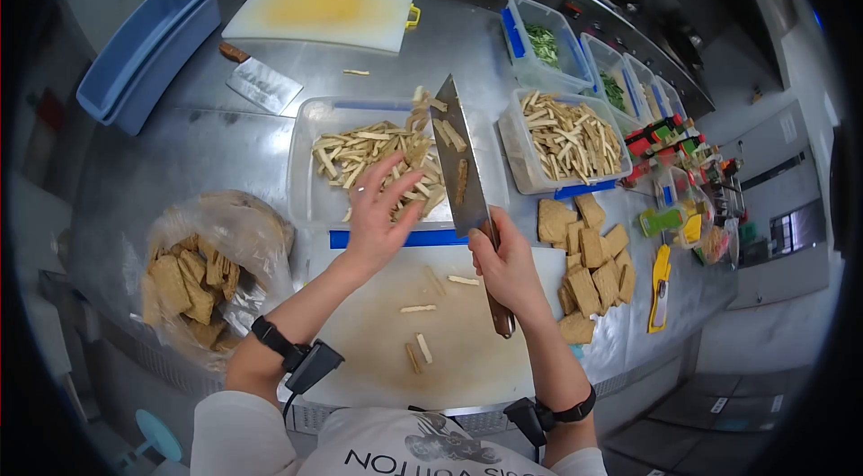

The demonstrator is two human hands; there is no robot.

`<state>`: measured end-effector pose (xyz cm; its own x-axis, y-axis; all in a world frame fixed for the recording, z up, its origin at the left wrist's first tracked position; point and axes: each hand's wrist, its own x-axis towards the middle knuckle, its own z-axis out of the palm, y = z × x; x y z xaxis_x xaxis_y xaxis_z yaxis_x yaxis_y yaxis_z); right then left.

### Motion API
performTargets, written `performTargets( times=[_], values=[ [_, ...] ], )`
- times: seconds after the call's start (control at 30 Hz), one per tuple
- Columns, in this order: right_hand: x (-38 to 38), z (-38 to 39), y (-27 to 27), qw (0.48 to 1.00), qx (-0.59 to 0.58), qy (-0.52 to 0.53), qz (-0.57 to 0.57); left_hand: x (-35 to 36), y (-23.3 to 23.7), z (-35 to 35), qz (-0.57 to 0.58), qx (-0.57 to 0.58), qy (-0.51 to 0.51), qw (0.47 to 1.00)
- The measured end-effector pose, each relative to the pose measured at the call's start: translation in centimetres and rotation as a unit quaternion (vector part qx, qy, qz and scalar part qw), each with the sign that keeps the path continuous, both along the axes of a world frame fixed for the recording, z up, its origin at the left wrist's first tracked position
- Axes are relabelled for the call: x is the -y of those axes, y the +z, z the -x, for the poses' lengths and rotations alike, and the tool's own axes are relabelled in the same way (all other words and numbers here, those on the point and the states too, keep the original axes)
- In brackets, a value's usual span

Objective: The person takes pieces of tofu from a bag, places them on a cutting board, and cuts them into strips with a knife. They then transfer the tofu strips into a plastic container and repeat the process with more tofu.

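Observation:
My right hand (508, 265) is wrapped round the wooden handle of a cleaver (461, 161), whose blade points up and away over the clear tub, with a few strips stuck to it. My left hand (382, 211) has its fingers spread at the near part of the clear tub (306, 161), beside the pale cut strips (360, 148) in it. Some strips are in the air or blurred near the blade's tip. Several loose strips (417, 308) lie on the near cutting board (467, 359).
To the left stand a plastic bag of brown slabs (184, 283), a second cleaver (265, 85) and a blue bin (153, 53). A white board (319, 8) lies behind. On the right are a full tub of strips (571, 139), brown pieces (589, 251) and a yellow-sheathed knife (661, 289).

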<state>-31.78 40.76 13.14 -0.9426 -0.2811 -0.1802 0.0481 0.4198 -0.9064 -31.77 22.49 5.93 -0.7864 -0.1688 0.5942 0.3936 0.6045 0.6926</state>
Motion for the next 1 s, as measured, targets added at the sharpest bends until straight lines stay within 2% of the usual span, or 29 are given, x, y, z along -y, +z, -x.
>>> performTargets(
  times=[0.13,0.23,0.27,0.37,0.47,0.57,0.6,0.63,0.7,0.73,0.83,0.87,0.97,1.0],
  values=[
    [0.2,-0.8,-0.2,0.999,0.01,0.014,0.038,-1.7,2.3,2.4,0.111,-0.131,-0.052,0.984],
    [0.2,-1.5,0.4,0.995,0.061,0.023,0.078,-1.8,0.3,4.4,0.142,-0.151,-0.007,0.978],
    [-0.1,-1.6,0.5,0.993,0.077,0.028,0.086,-1.9,0.0,4.9,0.137,-0.14,0.035,0.98],
    [-0.8,-2.4,0.3,0.991,0.085,0.016,0.099,-0.3,-1.7,5.6,0.153,-0.061,0.073,0.984],
    [-1.6,-3.1,-0.1,0.993,0.054,0.009,0.103,0.9,-3.5,5.1,0.263,0.091,0.068,0.958],
    [-2.4,-3.6,-0.3,0.99,0.051,-0.017,0.131,0.6,-1.1,4.4,0.155,0.125,0.155,0.968],
    [-2.6,-3.7,-0.3,0.989,0.049,-0.019,0.138,0.4,0.3,4.0,0.133,0.009,0.11,0.985],
    [-2.8,-3.8,-0.3,0.988,0.046,-0.021,0.144,-0.2,1.6,3.5,0.159,-0.05,0.014,0.986],
    [-3.1,-4.2,-0.4,0.986,0.044,-0.026,0.16,-1.6,3.4,2.5,0.203,-0.163,-0.175,0.95],
    [-3.2,-4.4,-0.4,0.984,0.042,-0.03,0.17,-2.0,2.9,2.3,0.244,-0.149,-0.208,0.936],
    [-4.0,-5.2,0.1,0.981,0.037,-0.037,0.186,-0.1,-0.3,4.2,0.321,-0.025,-0.001,0.947],
    [-4.3,-5.5,0.2,0.98,0.036,-0.04,0.19,0.4,-0.6,4.3,0.311,0.068,0.06,0.946],
    [-5.4,-6.5,0.1,0.986,0.043,-0.027,0.156,-0.5,2.1,4.3,0.164,-0.095,0.053,0.981],
    [-5.4,-6.8,0.1,0.985,0.046,-0.021,0.166,-1.3,3.7,4.0,0.175,-0.149,0.025,0.973]
  ],
)
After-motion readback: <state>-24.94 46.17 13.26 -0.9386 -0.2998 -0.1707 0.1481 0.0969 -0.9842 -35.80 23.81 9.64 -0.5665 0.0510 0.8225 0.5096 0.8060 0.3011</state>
